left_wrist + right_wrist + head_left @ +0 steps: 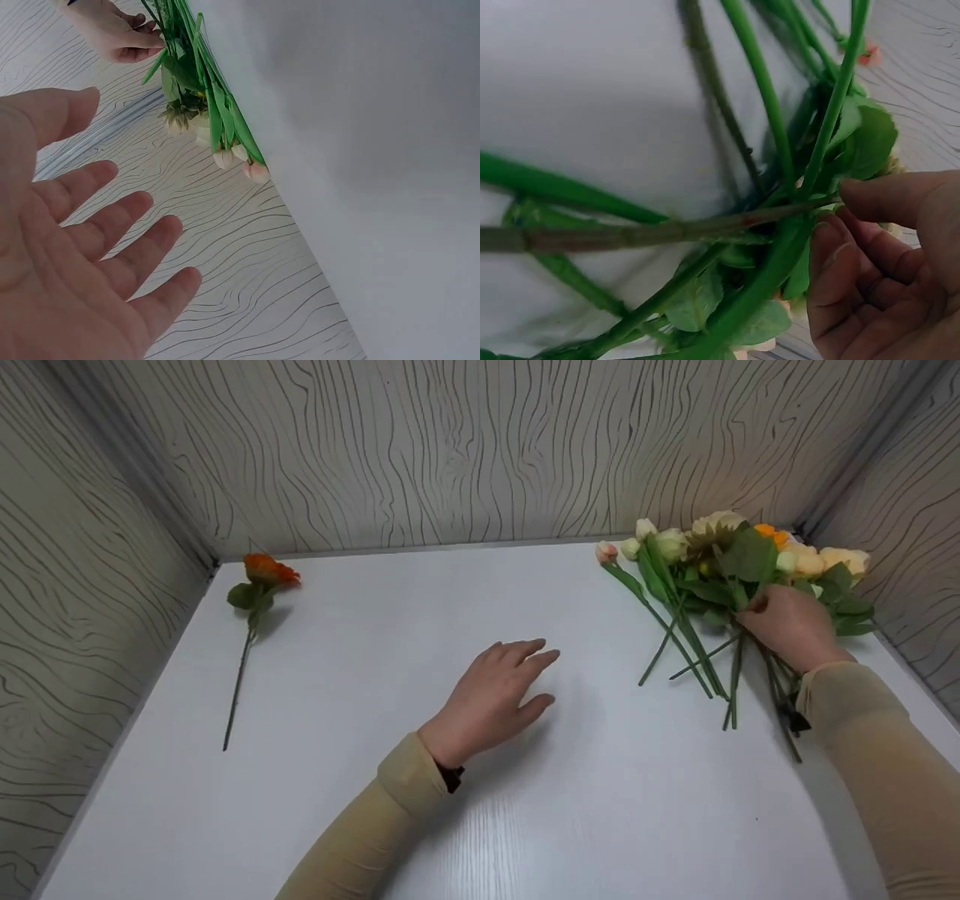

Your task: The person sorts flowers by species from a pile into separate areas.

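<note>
At the right of the table, my right hand reaches into a bunch of artificial flowers. Its thumb and fingers pinch a thin brownish-green flower stem, close below the leaves. Which bloom this stem carries is hidden among the others. Pale tulips, a pink tulip bud and cream and orange blooms make up the bunch, their stems crossing toward the front. Over the middle of the table hovers my left hand, fingers spread and holding nothing; its palm side shows in the left wrist view.
A single orange flower with a long dark stem lies at the left of the white table. Wood-grain patterned panels wall in the back and both sides. The bunch lies near the back right corner.
</note>
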A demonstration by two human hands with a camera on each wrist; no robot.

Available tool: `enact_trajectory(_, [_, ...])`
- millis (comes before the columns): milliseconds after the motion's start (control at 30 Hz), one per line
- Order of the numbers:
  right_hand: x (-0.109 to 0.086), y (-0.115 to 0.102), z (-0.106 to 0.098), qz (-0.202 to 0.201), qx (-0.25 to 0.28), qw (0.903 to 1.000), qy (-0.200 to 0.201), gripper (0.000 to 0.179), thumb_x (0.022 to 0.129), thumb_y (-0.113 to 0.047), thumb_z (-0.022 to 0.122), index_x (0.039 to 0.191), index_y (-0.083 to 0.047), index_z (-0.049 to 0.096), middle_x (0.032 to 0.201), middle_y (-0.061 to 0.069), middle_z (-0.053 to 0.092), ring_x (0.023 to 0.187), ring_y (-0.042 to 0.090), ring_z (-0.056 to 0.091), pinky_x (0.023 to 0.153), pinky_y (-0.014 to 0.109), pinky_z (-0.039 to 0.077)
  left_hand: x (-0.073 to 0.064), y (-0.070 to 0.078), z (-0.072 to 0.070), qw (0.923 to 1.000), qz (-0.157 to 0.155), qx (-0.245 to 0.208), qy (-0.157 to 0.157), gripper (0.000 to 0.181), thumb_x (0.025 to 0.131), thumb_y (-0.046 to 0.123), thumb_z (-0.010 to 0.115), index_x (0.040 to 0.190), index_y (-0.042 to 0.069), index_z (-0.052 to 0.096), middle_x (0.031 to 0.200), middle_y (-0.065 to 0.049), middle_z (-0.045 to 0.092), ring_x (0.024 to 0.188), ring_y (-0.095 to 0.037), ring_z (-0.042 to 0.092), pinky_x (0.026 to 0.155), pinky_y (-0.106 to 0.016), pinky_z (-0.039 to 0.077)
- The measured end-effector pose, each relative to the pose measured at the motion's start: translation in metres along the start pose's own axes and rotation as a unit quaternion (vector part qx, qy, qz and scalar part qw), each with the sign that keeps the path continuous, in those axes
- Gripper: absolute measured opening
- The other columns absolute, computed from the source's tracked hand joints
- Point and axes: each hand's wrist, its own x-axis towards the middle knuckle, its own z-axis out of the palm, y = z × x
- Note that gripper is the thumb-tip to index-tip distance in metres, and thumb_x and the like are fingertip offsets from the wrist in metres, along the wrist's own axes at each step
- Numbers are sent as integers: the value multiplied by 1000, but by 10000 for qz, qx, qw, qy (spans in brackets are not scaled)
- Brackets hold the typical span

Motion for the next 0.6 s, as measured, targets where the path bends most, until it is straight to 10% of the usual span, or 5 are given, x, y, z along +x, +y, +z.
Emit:
enact_trajectory(167, [3,1,5,36,-261,9997,-2,38,93,-13,57,58,-13,43,51,-2,35,47,18,39,46,34,32,1,-1,6,9996,-41,-206,-191,53,101,32,67,148,13,54,150,-8,52,139,-22,48,114,-39,37])
enact_trajectory(600, [-9,-4,-17,315,513,9979,-227,42,101,-23,55,62,-15,43,53,-1,38,49,16,36,48,36,35,-1,-7,3,9973,-115,-716,-108,46,103,30,64,145,13,58,149,-7,54,138,-21,48,113,-39,39])
